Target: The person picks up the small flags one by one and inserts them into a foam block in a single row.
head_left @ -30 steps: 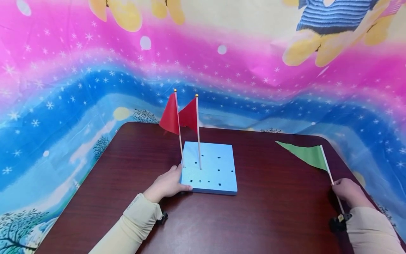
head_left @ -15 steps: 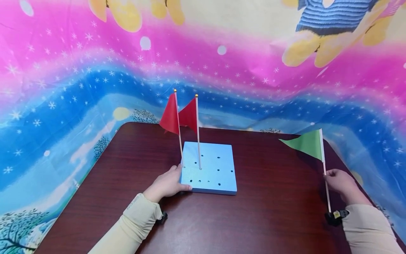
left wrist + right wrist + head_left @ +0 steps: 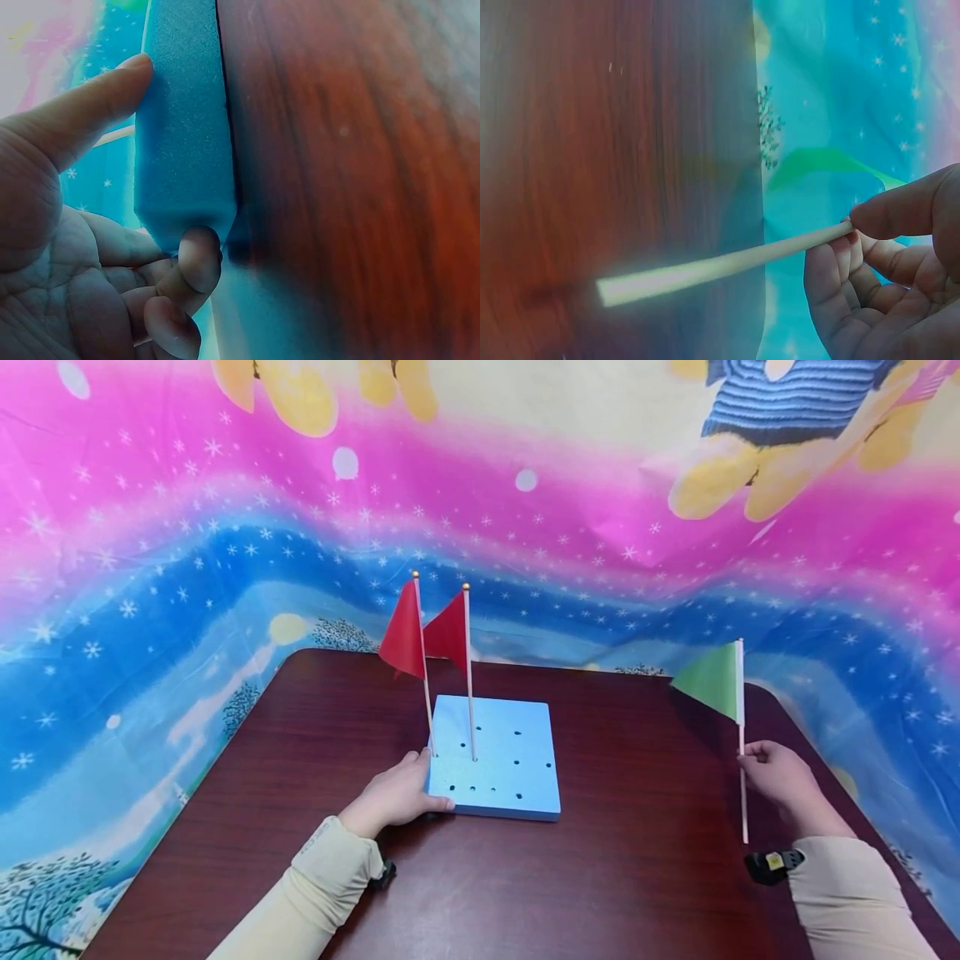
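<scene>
A blue foam block (image 3: 506, 760) with several holes lies mid-table, and two red flags (image 3: 423, 635) stand upright in its left holes. My left hand (image 3: 396, 796) grips the block's near left corner, thumb on top and fingers under the edge; the left wrist view shows the foam block (image 3: 184, 135) between thumb and fingers. My right hand (image 3: 776, 774) pinches the stick of a green flag (image 3: 712, 681) and holds it nearly upright above the table's right side. In the right wrist view the stick (image 3: 720, 266) runs out from my fingertips (image 3: 900, 214).
The dark wooden table (image 3: 315, 760) has rounded corners, and its right edge runs close to my right hand. A bright pink and blue cloth (image 3: 150, 610) hangs behind and around it. A black wrist strap (image 3: 772, 865) sits on my right forearm.
My right hand has lifted the green flag off the table, swung it from slanted to nearly upright and moved it left. The left hand and the block have stayed put.
</scene>
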`<state>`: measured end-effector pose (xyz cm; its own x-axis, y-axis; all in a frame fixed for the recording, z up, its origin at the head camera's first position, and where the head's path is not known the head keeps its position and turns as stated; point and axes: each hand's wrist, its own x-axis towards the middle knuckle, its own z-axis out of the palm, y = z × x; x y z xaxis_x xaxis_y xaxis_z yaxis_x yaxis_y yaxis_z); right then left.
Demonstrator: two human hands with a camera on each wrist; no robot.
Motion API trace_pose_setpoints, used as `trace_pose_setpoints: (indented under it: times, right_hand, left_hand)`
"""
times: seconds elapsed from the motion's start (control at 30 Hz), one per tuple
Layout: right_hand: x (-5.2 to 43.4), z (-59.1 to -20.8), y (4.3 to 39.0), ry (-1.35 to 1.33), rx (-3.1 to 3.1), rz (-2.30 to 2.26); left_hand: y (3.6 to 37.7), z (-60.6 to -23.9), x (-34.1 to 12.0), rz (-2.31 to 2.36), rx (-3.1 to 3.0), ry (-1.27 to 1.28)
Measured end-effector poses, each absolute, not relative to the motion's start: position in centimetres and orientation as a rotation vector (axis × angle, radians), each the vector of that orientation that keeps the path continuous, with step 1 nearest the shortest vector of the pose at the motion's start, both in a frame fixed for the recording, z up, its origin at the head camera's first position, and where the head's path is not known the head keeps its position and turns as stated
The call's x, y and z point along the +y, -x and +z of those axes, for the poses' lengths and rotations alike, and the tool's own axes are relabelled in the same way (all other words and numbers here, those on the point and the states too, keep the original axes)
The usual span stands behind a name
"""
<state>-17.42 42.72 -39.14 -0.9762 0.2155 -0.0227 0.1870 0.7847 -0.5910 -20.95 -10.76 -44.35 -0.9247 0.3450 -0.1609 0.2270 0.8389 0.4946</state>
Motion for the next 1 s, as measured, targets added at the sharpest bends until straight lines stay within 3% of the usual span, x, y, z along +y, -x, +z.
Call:
trace_pose_setpoints:
  times: [1.0]
  right_hand:
    - [35.9, -38.7, 18.2, 0.134, -2.775, 1.037]
  left_hand:
    - [21.0, -44.4, -10.8, 0.688, 2.777, -0.434]
